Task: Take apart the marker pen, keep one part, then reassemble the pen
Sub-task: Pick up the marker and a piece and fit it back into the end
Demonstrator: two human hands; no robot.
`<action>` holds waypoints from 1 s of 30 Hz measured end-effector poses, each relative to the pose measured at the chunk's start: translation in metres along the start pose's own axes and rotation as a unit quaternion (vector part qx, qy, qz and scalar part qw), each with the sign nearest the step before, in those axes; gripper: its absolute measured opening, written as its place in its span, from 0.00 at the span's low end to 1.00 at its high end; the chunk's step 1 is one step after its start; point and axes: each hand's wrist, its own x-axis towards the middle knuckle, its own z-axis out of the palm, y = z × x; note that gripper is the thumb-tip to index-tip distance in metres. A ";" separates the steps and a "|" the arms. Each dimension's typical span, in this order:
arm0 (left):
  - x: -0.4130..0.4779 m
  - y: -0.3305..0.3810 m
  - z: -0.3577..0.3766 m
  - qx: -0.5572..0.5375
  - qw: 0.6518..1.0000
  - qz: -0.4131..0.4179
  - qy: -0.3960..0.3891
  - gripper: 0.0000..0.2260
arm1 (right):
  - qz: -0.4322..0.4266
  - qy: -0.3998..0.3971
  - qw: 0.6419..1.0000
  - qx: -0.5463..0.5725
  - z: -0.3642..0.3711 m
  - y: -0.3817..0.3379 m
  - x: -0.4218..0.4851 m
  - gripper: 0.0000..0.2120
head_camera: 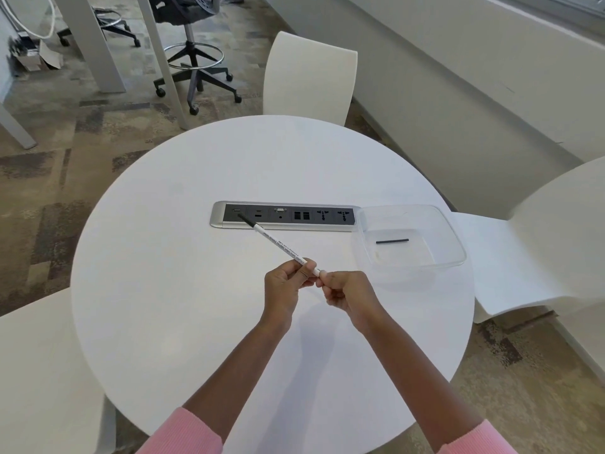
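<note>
- Marker pen: white barrel with printed text along it and a black tip at the far end. I hold it in the air above the table, slanting away from my hands to the far left, with its tip over the near edge of the power socket strip.
- My left hand: fingers and thumb pinched on the barrel close to its near end.
- My right hand: just right of my left hand and almost touching it, curled closed on the near end of the pen. Whether an end plug sits under my fingers, I cannot tell.
- Black rod: a thin, short part lying flat inside the clear plastic tray, beyond and to the right of my right hand, well apart from the pen.
- Tray position: on the table, its left end touching or overlapping the right end of the socket strip.
- Both forearms are bare, with pink sleeves pushed back toward me.
</note>
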 end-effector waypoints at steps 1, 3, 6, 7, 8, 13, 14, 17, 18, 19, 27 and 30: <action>0.002 0.002 0.001 0.002 1.000 0.006 0.000 0.07 | -0.003 -0.001 1.000 0.019 0.000 0.000 0.000 0.13; 0.005 0.007 0.004 -0.004 1.000 0.012 0.003 0.07 | -0.053 0.014 0.998 0.011 0.002 0.000 -0.001 0.14; 0.009 0.010 0.004 -0.026 0.999 0.011 0.016 0.06 | -0.177 0.084 0.973 -0.126 0.005 0.005 -0.001 0.15; 0.010 0.009 0.003 -0.036 0.999 0.007 0.025 0.06 | -0.217 0.111 0.951 -0.189 0.005 0.008 -0.001 0.13; 0.010 0.008 0.003 -0.046 0.998 0.001 0.034 0.06 | -0.259 0.134 0.924 -0.249 0.005 0.011 0.000 0.10; 0.008 0.002 0.003 -0.082 0.995 -0.025 0.059 0.07 | -0.398 0.202 0.791 -0.419 0.003 0.030 0.012 0.09; 0.007 0.001 0.004 -0.088 0.994 -0.028 0.062 0.07 | -0.413 0.213 0.769 -0.439 0.003 0.031 0.014 0.09; 0.005 0.000 0.005 -0.104 0.992 -0.030 0.063 0.08 | -0.448 0.223 0.722 -0.478 0.003 0.028 0.018 0.10; 0.004 0.000 0.005 -0.108 0.992 -0.031 0.063 0.08 | -0.457 0.222 0.710 -0.487 0.003 0.026 0.020 0.11; 0.004 0.000 0.006 -0.112 0.991 -0.032 0.064 0.08 | -0.466 0.220 0.701 -0.493 0.002 0.025 0.021 0.12; 0.002 0.004 0.008 -0.131 0.989 -0.034 0.066 0.09 | -0.512 0.184 0.670 -0.505 -0.003 0.019 0.029 0.16; 0.000 0.004 0.010 -0.137 0.988 -0.041 0.065 0.08 | -0.524 0.179 0.671 -0.493 -0.004 0.019 0.032 0.12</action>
